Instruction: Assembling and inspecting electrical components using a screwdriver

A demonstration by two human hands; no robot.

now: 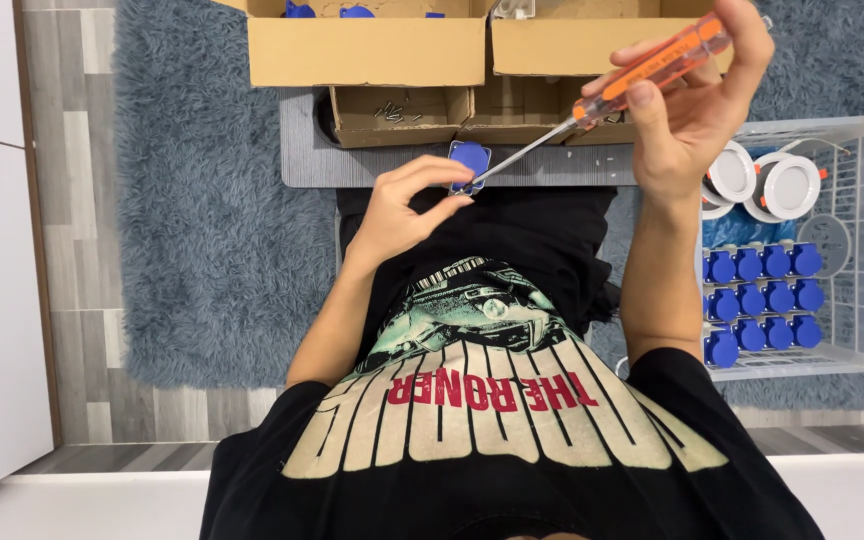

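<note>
Head view looks down at two bare hands. Left hand (407, 205) pinches a small blue square plastic part (470, 160) over the lap, near a grey board (302, 150). Right hand (687, 105) grips an orange see-through screwdriver (652, 65), its metal tip touching the blue part. Open brown cardboard boxes (367, 50) sit just past them. A white wire basket (852, 250) of blue parts stands beside the right arm.
</note>
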